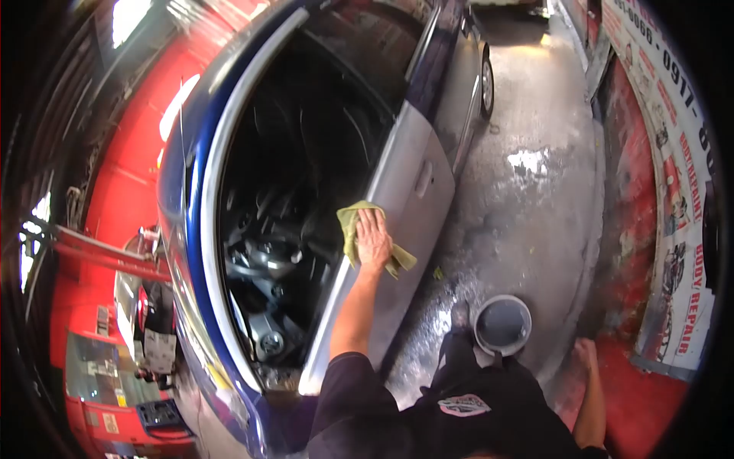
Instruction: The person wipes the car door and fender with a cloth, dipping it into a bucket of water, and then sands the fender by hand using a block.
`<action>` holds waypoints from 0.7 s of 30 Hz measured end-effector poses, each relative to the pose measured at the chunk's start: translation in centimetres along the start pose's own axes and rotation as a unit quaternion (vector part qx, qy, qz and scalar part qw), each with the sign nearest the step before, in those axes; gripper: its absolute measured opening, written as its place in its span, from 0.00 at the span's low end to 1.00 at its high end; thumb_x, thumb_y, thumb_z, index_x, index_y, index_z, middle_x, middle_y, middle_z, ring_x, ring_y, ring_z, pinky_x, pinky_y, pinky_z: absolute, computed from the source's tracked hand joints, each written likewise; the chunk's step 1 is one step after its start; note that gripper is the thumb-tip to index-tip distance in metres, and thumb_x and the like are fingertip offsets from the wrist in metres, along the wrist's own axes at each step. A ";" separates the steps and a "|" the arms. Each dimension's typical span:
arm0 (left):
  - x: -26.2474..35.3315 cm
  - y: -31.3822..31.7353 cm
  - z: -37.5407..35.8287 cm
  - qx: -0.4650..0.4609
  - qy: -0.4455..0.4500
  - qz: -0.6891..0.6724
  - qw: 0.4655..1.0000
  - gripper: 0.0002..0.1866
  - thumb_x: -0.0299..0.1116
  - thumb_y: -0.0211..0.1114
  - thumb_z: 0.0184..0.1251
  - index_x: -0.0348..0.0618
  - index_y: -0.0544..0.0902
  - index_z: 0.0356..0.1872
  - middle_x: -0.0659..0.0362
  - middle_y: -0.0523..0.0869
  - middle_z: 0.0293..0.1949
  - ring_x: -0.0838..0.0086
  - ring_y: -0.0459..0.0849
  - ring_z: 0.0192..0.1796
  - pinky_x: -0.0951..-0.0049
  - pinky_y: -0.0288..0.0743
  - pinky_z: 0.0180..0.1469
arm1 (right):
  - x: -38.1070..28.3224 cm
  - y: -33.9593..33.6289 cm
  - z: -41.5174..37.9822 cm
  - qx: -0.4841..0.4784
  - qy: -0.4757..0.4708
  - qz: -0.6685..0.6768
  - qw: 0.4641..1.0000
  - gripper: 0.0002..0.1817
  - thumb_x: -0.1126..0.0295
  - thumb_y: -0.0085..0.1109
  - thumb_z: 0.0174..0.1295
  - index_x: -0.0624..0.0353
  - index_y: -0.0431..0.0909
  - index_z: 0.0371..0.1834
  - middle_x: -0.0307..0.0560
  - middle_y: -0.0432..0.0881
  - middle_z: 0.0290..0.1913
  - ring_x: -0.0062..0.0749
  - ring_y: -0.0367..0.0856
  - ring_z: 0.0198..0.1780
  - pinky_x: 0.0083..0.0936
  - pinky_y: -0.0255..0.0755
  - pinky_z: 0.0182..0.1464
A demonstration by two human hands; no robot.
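My left hand (371,239) presses a yellow-green cloth (401,258) against the top edge of a grey door panel (417,168), just below the window opening. Parts of the cloth stick out on both sides of the hand. The door belongs to a blue car (200,164) whose window opening shows the dark interior. My right hand (586,352) hangs at my side, away from the car, with its fingers curled; whether anything is in it is too small to tell.
A round bucket (502,325) of dark liquid stands by my foot on the wet floor (527,222). A lettered sign (680,199) lines the right wall. Red vehicles and a loose blue panel (162,417) are at the left.
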State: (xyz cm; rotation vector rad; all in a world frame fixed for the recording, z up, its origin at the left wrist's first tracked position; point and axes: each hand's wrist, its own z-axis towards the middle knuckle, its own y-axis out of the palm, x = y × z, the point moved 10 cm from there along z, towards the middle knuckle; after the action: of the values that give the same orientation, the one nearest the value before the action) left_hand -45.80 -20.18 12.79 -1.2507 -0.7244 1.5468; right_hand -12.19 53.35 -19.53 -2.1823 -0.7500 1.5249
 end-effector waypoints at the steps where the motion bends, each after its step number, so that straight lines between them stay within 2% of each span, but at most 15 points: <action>1: 0.6 0.5 2.7 -0.010 0.018 -0.021 1.000 0.42 0.40 0.62 0.67 0.29 0.63 0.80 0.32 0.57 0.81 0.38 0.53 0.85 0.45 0.52 0.83 | 2.0 0.6 -1.1 0.044 0.010 0.015 0.999 0.10 0.70 0.58 0.70 0.65 0.84 0.47 0.43 0.83 0.30 0.29 0.81 0.25 0.29 0.75 0.25; 2: 1.2 1.1 5.4 0.009 0.036 -0.042 0.998 0.43 0.40 0.62 0.66 0.29 0.62 0.80 0.31 0.56 0.82 0.38 0.51 0.85 0.45 0.52 0.83 | 3.2 0.7 -2.7 0.086 0.023 0.029 0.996 0.09 0.71 0.58 0.69 0.65 0.84 0.44 0.43 0.83 0.29 0.30 0.81 0.25 0.31 0.75 0.24; 3: 1.7 2.1 7.8 0.026 0.056 -0.064 0.996 0.43 0.40 0.63 0.65 0.29 0.62 0.80 0.31 0.54 0.82 0.37 0.50 0.85 0.45 0.52 0.83 | 3.2 1.2 -4.5 0.109 0.089 0.076 0.987 0.08 0.70 0.59 0.69 0.64 0.83 0.42 0.46 0.83 0.27 0.35 0.84 0.27 0.34 0.76 0.23; 5: 2.8 2.9 12.7 0.034 0.090 -0.091 0.991 0.46 0.40 0.65 0.62 0.27 0.62 0.80 0.31 0.53 0.83 0.36 0.50 0.85 0.45 0.50 0.84 | 9.5 4.5 -8.8 0.126 0.246 0.142 0.951 0.11 0.69 0.58 0.69 0.67 0.84 0.45 0.50 0.84 0.29 0.43 0.87 0.27 0.40 0.80 0.24; 7: 4.1 4.0 17.5 0.081 0.125 -0.087 0.985 0.45 0.41 0.66 0.61 0.26 0.64 0.78 0.30 0.54 0.82 0.35 0.50 0.85 0.44 0.48 0.84 | 1.8 4.2 -11.7 0.066 0.211 -0.009 0.975 0.14 0.71 0.57 0.70 0.69 0.82 0.53 0.55 0.84 0.31 0.50 0.88 0.26 0.46 0.82 0.22; 9: 5.6 5.2 22.7 0.100 0.162 -0.085 0.978 0.46 0.43 0.69 0.58 0.27 0.67 0.76 0.30 0.56 0.81 0.34 0.51 0.84 0.43 0.47 0.84 | 7.6 10.0 -15.1 0.113 0.359 0.133 0.917 0.16 0.72 0.57 0.70 0.69 0.81 0.57 0.59 0.86 0.31 0.54 0.87 0.24 0.49 0.81 0.20; 13: 7.7 6.4 31.8 0.087 0.213 -0.131 0.964 0.44 0.43 0.68 0.58 0.27 0.69 0.75 0.29 0.58 0.80 0.33 0.48 0.84 0.41 0.45 0.85 | -2.0 13.0 -15.1 0.105 0.458 0.266 0.842 0.17 0.71 0.58 0.69 0.70 0.81 0.56 0.60 0.86 0.31 0.51 0.87 0.24 0.45 0.81 0.19; 14: 8.2 6.9 33.7 0.112 0.224 -0.109 0.962 0.43 0.41 0.67 0.58 0.27 0.70 0.74 0.30 0.59 0.79 0.33 0.50 0.84 0.40 0.46 0.84 | -5.6 14.2 -14.3 0.077 0.496 0.320 0.803 0.17 0.71 0.58 0.69 0.70 0.81 0.56 0.60 0.86 0.31 0.50 0.87 0.24 0.44 0.81 0.18; 15: 8.5 7.6 35.2 0.134 0.234 -0.086 0.959 0.42 0.40 0.66 0.58 0.26 0.71 0.74 0.30 0.61 0.79 0.33 0.51 0.84 0.39 0.48 0.84 | -6.3 14.2 -12.9 0.131 0.359 0.228 0.895 0.17 0.71 0.58 0.70 0.70 0.81 0.57 0.59 0.87 0.32 0.48 0.87 0.24 0.41 0.81 0.19; 16: 8.4 8.1 36.8 0.155 0.244 -0.104 0.952 0.41 0.39 0.65 0.57 0.26 0.72 0.73 0.31 0.63 0.78 0.34 0.54 0.83 0.38 0.49 0.83 | -7.5 14.8 -12.3 0.130 0.366 0.227 0.893 0.17 0.71 0.58 0.70 0.70 0.81 0.57 0.59 0.87 0.32 0.48 0.87 0.24 0.41 0.81 0.19; 17: 7.8 8.4 38.5 0.175 0.254 -0.122 0.943 0.40 0.37 0.64 0.56 0.25 0.74 0.72 0.32 0.66 0.77 0.34 0.57 0.82 0.37 0.51 0.83 | -8.9 14.8 -11.2 0.144 0.345 0.230 0.899 0.18 0.71 0.58 0.70 0.71 0.82 0.58 0.57 0.87 0.31 0.43 0.87 0.24 0.37 0.81 0.21; 18: 7.0 7.8 39.8 0.253 0.256 -0.062 0.931 0.38 0.36 0.64 0.56 0.24 0.76 0.69 0.33 0.72 0.74 0.35 0.62 0.80 0.36 0.54 0.82 | -10.1 14.4 -10.3 0.158 0.321 0.233 0.904 0.19 0.71 0.59 0.70 0.71 0.82 0.60 0.55 0.87 0.31 0.38 0.86 0.23 0.32 0.80 0.23; 19: 5.8 5.0 41.0 0.241 0.237 -0.054 0.939 0.37 0.35 0.63 0.57 0.23 0.77 0.69 0.33 0.73 0.74 0.36 0.64 0.80 0.36 0.53 0.83 | -10.8 14.3 -9.8 0.158 0.322 0.234 0.903 0.19 0.71 0.59 0.70 0.71 0.82 0.60 0.55 0.87 0.31 0.38 0.86 0.23 0.32 0.80 0.23; 20: 4.8 4.5 42.7 0.261 0.246 0.028 0.933 0.36 0.35 0.62 0.58 0.23 0.77 0.69 0.34 0.74 0.73 0.37 0.64 0.80 0.36 0.53 0.83 | -11.4 13.8 -9.5 0.166 0.323 0.231 0.903 0.19 0.71 0.58 0.70 0.71 0.81 0.60 0.55 0.87 0.30 0.37 0.86 0.23 0.31 0.79 0.22; 21: 3.0 1.1 43.9 0.282 0.244 0.036 0.927 0.35 0.37 0.62 0.58 0.24 0.80 0.66 0.35 0.76 0.72 0.38 0.66 0.79 0.35 0.54 0.82 | -12.0 13.8 -8.8 0.173 0.321 0.229 0.902 0.19 0.71 0.57 0.70 0.71 0.81 0.61 0.55 0.87 0.30 0.37 0.86 0.23 0.30 0.78 0.22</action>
State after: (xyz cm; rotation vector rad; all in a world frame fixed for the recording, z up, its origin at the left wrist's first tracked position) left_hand -87.79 -12.27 23.56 -1.1491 0.0931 1.2880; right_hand -4.32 35.10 -15.58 -2.4393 0.2460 0.8887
